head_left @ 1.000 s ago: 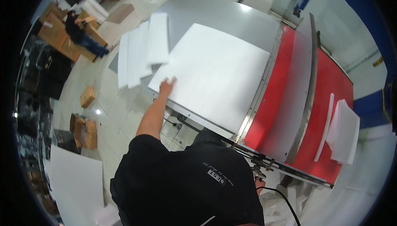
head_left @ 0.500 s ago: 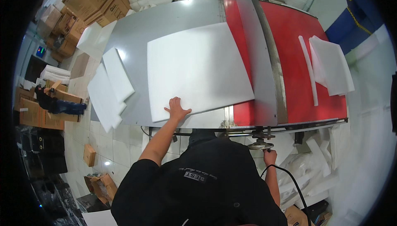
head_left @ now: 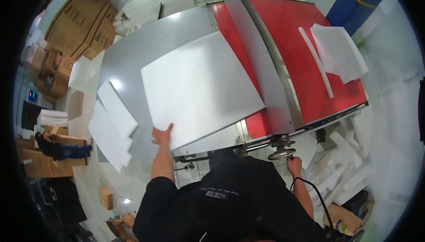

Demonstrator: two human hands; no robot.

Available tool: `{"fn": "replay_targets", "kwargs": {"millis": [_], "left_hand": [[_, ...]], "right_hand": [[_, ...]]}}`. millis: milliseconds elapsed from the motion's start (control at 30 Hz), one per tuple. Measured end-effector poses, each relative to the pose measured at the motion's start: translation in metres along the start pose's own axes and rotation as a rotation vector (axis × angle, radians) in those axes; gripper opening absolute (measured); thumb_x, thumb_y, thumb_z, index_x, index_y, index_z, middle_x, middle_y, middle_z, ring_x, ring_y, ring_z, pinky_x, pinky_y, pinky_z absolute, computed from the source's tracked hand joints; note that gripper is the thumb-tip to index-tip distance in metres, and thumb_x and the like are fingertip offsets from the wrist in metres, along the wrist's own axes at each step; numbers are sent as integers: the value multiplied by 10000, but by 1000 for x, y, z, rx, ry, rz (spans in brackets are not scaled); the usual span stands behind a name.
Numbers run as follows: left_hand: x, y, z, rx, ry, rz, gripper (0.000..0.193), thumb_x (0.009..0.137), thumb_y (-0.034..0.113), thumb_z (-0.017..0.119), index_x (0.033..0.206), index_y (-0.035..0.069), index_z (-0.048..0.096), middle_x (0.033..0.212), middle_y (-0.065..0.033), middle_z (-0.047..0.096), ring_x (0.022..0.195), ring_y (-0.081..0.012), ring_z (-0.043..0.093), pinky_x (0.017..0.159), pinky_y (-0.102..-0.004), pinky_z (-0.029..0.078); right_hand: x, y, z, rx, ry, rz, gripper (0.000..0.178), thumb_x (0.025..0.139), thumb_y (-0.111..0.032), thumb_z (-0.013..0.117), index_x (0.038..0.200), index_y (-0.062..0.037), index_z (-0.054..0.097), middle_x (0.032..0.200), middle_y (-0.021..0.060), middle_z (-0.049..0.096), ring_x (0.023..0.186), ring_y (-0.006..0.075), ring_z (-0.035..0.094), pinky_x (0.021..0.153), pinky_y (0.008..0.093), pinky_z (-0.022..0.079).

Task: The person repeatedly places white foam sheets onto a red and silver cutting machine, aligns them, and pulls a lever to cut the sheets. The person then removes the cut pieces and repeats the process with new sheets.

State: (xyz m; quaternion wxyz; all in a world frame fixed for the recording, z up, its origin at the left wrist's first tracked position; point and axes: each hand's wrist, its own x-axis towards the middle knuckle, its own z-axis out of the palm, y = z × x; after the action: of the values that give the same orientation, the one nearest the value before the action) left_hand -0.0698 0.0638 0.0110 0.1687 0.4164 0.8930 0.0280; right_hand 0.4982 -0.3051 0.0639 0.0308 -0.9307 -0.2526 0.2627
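White foam sheet (head_left: 199,87) sits askew on the grey table (head_left: 155,45), partly over the red strip (head_left: 257,124) — lining-up stage, I'd guess. Left hand (head_left: 163,134)'s spread at its edge, unclenched; can't tell right hand (head_left: 294,165)'s grip by the handwheel (head_left: 281,154). Calls for gentle squaring.

Bright indoor light, glare spots on table (head_left: 126,58) upper ctr & mid-L, glint on floor (head_left: 135,188) lower L, soft shadow on sheet (head_left: 199,89) ctr, R side hazy, fisheye bend at edges, black corners
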Motion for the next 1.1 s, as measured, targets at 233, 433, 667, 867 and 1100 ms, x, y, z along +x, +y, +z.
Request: {"fn": "replay_targets", "kwargs": {"millis": [233,433,667,867,1100], "left_hand": [[28,-6,16,-20,71,368,1252,586,776,797,1447,-35,386,1437,-217,476,1413,-371,347,1219,-612,93],[44,18,31,57,191,397,1256,639,737,799,1419,-144,362,1406,-290,463,1367,-423,363,1221,-538,157],[45,27,29,-47,103,343,1263,639,708,826,1440,-139,341,1432,-300,435,1356,-426,351,1166,-518,254],[52,34,26,-20,43,310,1307,636,722,822,1465,-146,305,1460,-305,403,1376,-447,322,1173,-520,253],[63,28,33,7,52,330,1329,641,754,794,1472,-152,290,1465,-302,414,1384,-429,342,1185,-492,240]], "right_hand": [[-5,-3,-8,-58,-6,68,332,835,-288,669,898,28,750,884,277,710,905,450,691,822,518,546],[1,-1,5,60,26,-18,397,843,-299,685,815,97,711,785,322,671,817,496,673,722,519,522],[11,7,13,37,-15,8,279,781,-193,654,809,80,707,810,304,683,831,474,678,762,520,525],[13,7,18,35,-23,43,268,781,-203,666,786,62,710,825,307,689,837,472,686,781,529,536],[8,3,25,68,34,61,275,794,-207,669,813,64,715,853,301,697,856,465,690,784,536,537]]}}
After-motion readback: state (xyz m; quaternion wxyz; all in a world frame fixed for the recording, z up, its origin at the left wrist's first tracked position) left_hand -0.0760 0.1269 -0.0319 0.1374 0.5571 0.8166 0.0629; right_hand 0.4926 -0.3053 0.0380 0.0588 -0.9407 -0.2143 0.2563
